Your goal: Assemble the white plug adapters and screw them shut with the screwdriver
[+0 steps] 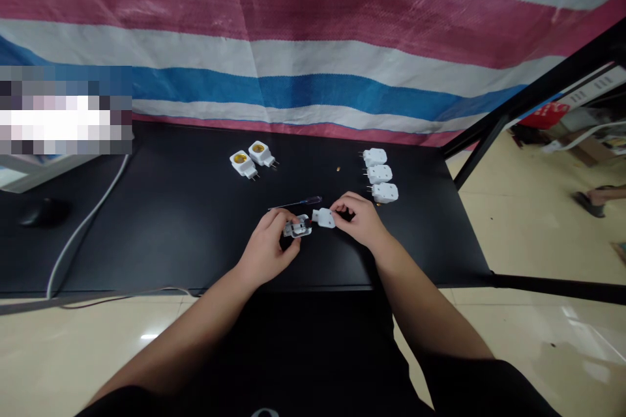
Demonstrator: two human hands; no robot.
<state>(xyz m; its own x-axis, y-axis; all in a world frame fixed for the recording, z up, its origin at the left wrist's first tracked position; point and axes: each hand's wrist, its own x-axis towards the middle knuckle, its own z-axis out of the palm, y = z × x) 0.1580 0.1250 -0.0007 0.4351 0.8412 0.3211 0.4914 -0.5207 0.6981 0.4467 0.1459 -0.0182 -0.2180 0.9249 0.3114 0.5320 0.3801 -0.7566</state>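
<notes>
My left hand [267, 249] grips an opened white plug housing [297, 228] with metal parts showing inside. My right hand [355, 218] pinches a white plug body [323, 217], its prongs pointing toward the open housing. The two pieces are very close, and the fingers hide part of each. Just beyond my hands lies a screwdriver [296, 204] with a dark purple handle. Two white lamp-socket adapters [243, 164] with brass centres lie at the far left. Three white plug units [379, 174] stand in a column at the right, and a tiny brass part [338, 169] lies between the groups.
All this lies on a black tabletop [147, 254] with a black metal frame [482, 137] at its right. A dark computer mouse [44, 212] and a white cable [88, 221] are at the left. A striped tarp [313, 58] hangs behind; a person's sandalled foot [591, 201] is on the floor far right.
</notes>
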